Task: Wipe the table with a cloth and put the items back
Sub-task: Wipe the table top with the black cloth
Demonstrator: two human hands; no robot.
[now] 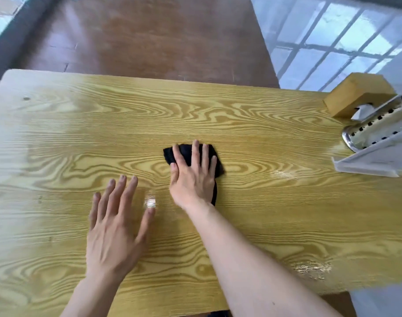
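Note:
A yellow wood-grain table [58, 138] fills the view. My right hand [193, 177] lies flat on a black cloth [184, 150] near the table's middle, fingers spread and pressing it onto the surface. The cloth shows beyond my fingertips and along the right side of my palm. My left hand [117, 225] rests flat on the bare tabletop to the left and nearer to me, fingers apart and holding nothing.
At the table's right edge stand a wooden tissue box [346, 97], a shiny perforated metal holder [360, 133] and a white plastic stand [367, 165]. Brown floor lies beyond the far edge, glossy white tiles at the right. A scuffed patch [309, 268] marks the table's right front.

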